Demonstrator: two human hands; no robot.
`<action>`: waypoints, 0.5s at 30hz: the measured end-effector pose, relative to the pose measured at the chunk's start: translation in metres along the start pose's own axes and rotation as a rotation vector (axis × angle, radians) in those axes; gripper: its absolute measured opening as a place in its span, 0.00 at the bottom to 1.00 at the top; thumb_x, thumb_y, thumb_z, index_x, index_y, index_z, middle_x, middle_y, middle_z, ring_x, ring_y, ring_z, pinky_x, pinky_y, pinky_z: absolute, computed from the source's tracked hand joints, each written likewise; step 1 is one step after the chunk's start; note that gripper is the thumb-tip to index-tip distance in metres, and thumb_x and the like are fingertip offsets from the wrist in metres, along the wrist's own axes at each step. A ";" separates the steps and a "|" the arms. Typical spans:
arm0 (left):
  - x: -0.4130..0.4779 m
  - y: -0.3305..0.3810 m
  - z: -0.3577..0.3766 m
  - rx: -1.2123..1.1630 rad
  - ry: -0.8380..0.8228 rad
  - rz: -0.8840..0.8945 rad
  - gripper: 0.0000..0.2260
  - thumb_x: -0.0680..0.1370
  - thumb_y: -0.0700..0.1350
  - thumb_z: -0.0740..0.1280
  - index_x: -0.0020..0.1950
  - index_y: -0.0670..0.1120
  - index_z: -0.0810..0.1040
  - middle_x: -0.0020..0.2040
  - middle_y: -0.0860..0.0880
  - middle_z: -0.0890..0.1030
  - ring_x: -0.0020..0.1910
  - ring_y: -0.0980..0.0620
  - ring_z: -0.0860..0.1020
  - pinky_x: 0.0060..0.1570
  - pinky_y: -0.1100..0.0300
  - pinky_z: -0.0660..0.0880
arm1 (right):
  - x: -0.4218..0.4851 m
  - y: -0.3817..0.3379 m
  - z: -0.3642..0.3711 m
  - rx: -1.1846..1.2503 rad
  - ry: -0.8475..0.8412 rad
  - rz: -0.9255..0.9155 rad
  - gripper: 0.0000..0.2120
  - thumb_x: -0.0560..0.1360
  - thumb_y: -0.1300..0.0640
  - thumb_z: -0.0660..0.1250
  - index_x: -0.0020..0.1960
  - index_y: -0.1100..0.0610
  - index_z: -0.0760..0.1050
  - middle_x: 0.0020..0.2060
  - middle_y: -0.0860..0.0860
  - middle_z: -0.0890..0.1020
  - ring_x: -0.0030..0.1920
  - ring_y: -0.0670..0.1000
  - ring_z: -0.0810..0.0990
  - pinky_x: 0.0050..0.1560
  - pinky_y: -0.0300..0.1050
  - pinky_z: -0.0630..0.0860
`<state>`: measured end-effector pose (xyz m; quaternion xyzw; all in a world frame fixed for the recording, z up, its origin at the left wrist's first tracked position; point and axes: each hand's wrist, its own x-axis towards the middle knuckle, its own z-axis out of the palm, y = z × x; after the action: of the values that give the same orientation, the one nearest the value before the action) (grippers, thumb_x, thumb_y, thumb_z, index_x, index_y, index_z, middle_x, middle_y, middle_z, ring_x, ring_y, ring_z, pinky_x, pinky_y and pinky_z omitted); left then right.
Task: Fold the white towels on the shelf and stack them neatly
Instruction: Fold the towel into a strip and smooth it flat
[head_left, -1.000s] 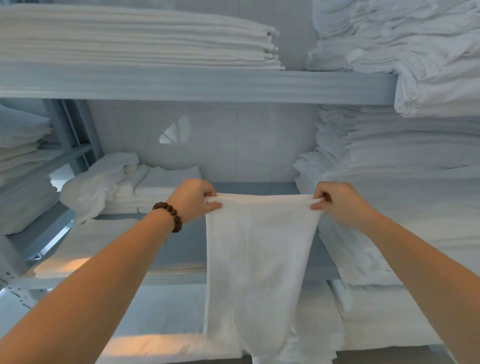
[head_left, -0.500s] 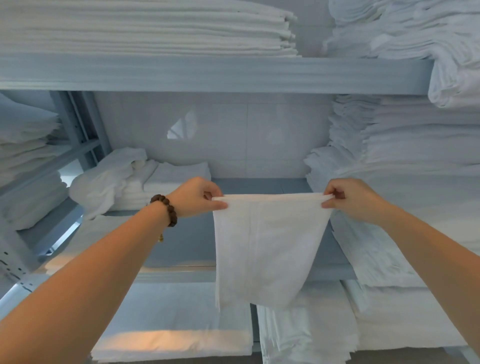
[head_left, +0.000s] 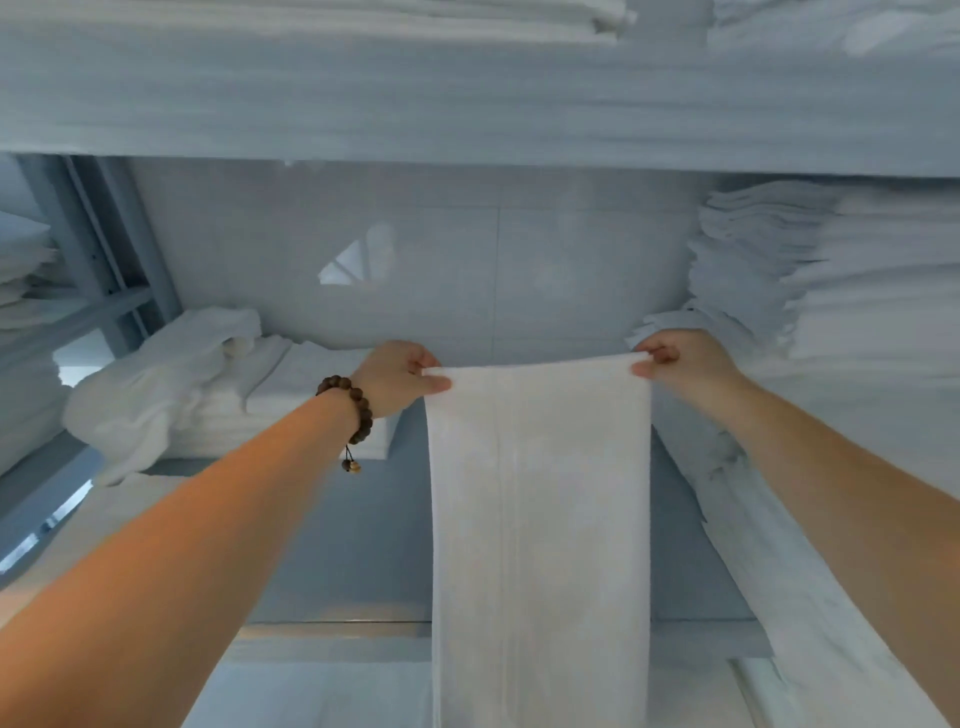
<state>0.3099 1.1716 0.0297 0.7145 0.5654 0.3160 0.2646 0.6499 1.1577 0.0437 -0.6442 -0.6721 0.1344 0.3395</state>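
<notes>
Left hand, right hand pinching hanging towel; shelf holding stacks

Bare shelf centre open; folded stack blocks left, tall pile right, hanging towel front.

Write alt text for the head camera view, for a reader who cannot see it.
The left hand and right hand pinch the top corners of a white towel, holding it spread and hanging before a grey shelf. A folded towel stack stands at the right, a rumpled pile at the left. The left wrist wears a beaded bracelet.
</notes>
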 end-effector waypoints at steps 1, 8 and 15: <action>0.013 -0.010 0.012 -0.021 0.028 -0.018 0.06 0.74 0.44 0.72 0.41 0.48 0.75 0.34 0.53 0.73 0.34 0.56 0.71 0.33 0.69 0.66 | 0.015 0.010 0.015 -0.018 0.016 0.009 0.11 0.71 0.62 0.72 0.53 0.62 0.80 0.45 0.58 0.81 0.46 0.53 0.76 0.42 0.40 0.65; 0.095 -0.101 0.105 -0.140 0.232 -0.103 0.11 0.77 0.40 0.64 0.58 0.49 0.71 0.37 0.50 0.71 0.33 0.51 0.72 0.29 0.63 0.70 | 0.090 0.088 0.127 -0.004 0.171 0.109 0.11 0.72 0.59 0.69 0.53 0.60 0.78 0.50 0.58 0.82 0.53 0.58 0.78 0.52 0.44 0.71; 0.162 -0.173 0.175 -0.077 0.267 -0.146 0.15 0.78 0.36 0.58 0.62 0.50 0.65 0.34 0.49 0.67 0.31 0.51 0.69 0.29 0.59 0.69 | 0.143 0.159 0.219 0.045 0.179 0.183 0.11 0.72 0.60 0.70 0.54 0.59 0.75 0.44 0.56 0.79 0.45 0.54 0.76 0.43 0.39 0.65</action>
<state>0.3571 1.3643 -0.1885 0.6127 0.6333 0.4094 0.2365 0.6440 1.3723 -0.1745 -0.7046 -0.5742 0.1219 0.3987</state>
